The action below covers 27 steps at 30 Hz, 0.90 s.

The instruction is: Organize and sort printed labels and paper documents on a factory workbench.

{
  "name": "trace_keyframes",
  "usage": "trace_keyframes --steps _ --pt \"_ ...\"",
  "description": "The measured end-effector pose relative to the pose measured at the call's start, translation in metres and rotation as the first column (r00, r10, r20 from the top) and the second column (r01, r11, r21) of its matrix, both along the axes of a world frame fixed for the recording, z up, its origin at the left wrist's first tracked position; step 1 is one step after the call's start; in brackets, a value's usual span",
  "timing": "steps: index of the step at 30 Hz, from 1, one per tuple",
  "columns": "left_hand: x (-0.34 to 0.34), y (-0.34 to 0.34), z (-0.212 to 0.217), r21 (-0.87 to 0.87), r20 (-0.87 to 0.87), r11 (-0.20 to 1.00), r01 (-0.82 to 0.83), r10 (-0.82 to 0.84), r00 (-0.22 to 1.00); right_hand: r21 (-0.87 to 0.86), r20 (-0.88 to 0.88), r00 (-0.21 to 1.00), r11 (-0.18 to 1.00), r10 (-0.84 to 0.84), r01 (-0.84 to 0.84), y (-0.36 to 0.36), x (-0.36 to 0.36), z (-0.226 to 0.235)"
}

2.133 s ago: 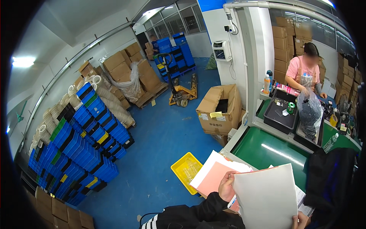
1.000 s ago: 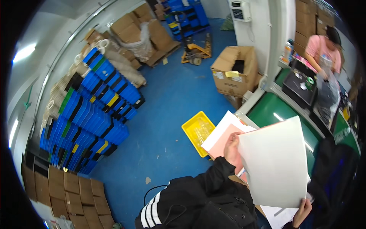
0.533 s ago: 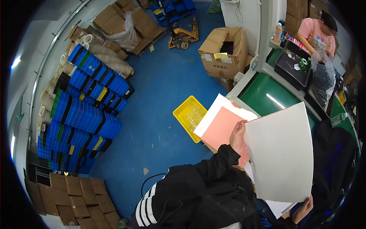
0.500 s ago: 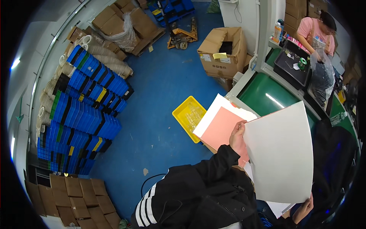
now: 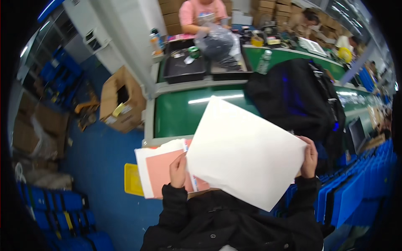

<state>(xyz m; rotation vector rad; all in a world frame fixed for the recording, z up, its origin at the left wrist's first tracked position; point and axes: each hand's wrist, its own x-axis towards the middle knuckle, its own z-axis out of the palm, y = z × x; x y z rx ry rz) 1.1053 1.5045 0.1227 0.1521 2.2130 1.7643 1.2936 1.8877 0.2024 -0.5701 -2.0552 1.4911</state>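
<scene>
Between my two hands I hold a large white sheet (image 5: 247,152), tilted in front of my body. My left hand (image 5: 179,170) pinches its left edge. At its right corner my right hand (image 5: 309,157) is closed, the thumb and fingers gripping the edge. Beside my left hand, partly under the held sheet, lie pink-and-white sheets (image 5: 164,171) with an uneven upper edge. The held sheet covers part of the green table (image 5: 176,113) behind it. What bears the pink sheets is mostly hidden.
A black jacket (image 5: 293,92) lies on the table's right side. Across it, a person in pink (image 5: 201,14) handles a dark plastic bag (image 5: 215,42) by black trays (image 5: 184,69). A yellow bin (image 5: 133,180), a cardboard box (image 5: 121,102) and blue crates (image 5: 356,180) stand around.
My view has swung right toward the green table. The white sheet, upright before, is now turned and lies flatter, held between both hands at its left edge and right corner.
</scene>
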Motion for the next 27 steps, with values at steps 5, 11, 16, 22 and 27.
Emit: trace_keyframes --steps 5,11,16,22,27 --pt "-0.001 0.019 0.020 0.209 -0.205 0.978 -0.004 0.048 0.978 -0.390 -0.066 0.959 0.877 0.277 -0.280 0.022 0.030 0.000" --pt "-0.049 -0.040 0.027 0.171 0.024 0.921 0.351 -0.360 0.933 -0.308 0.181 0.699 0.715 0.692 -0.628 0.039 0.050 -0.003" --pt "-0.046 -0.013 0.048 0.385 0.089 0.813 0.436 -0.503 0.860 -0.176 0.400 0.630 0.730 0.666 -0.660 0.045 0.042 -0.039" --pt "-0.089 0.061 0.062 0.143 -0.329 0.907 0.396 -0.334 0.883 -0.104 0.288 0.801 0.848 0.526 -0.519 0.047 0.034 -0.066" --pt "-0.115 0.089 0.091 0.076 -0.619 0.950 0.301 -0.192 0.761 -0.052 0.254 0.945 0.979 0.204 -0.197 0.037 0.045 -0.065"
